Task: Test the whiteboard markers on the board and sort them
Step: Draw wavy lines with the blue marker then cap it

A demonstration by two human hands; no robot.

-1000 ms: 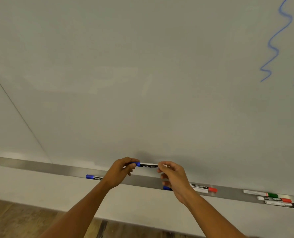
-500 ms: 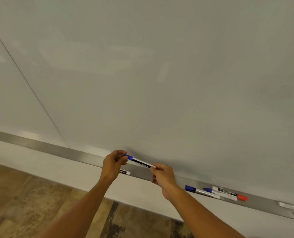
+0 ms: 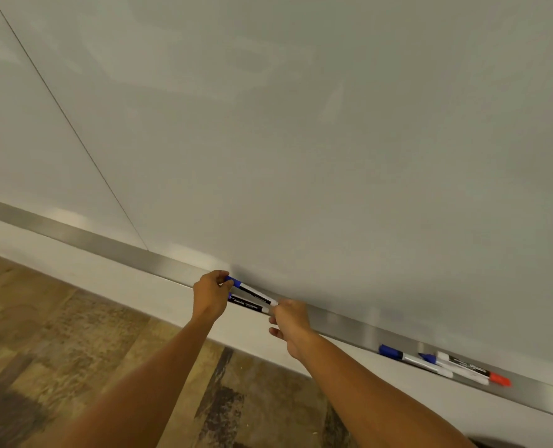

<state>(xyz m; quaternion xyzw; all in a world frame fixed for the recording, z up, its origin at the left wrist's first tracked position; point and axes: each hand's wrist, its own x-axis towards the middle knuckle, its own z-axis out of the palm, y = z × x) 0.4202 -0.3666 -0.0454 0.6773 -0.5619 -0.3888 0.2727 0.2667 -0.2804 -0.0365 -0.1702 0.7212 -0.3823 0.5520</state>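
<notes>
I hold a blue-capped marker [image 3: 252,290] between my two hands, low down against the whiteboard [image 3: 301,140], just above its metal tray [image 3: 349,321]. My left hand [image 3: 211,296] is curled, its fingertips pinched on the blue cap end of the marker. My right hand [image 3: 289,321] is closed loosely, thumb and forefinger gripping the white end, the other fingers folded under. The marker slants down from my left hand to my right. Just beneath it a second marker [image 3: 248,303] with a dark label lies along the tray, its left end hidden behind my left hand and its right end close to my right fingers; I cannot tell whether either hand touches it. Farther to the right, well apart from my hands, three more markers lie in the tray close together: one with a blue cap [image 3: 412,359], a second blue-capped one [image 3: 443,367] just beside it, and a red-capped one [image 3: 472,370] next to the board. The board above my hands is unmarked. Below the tray a pale wall strip meets a wood-patterned floor [image 3: 58,350].
</notes>
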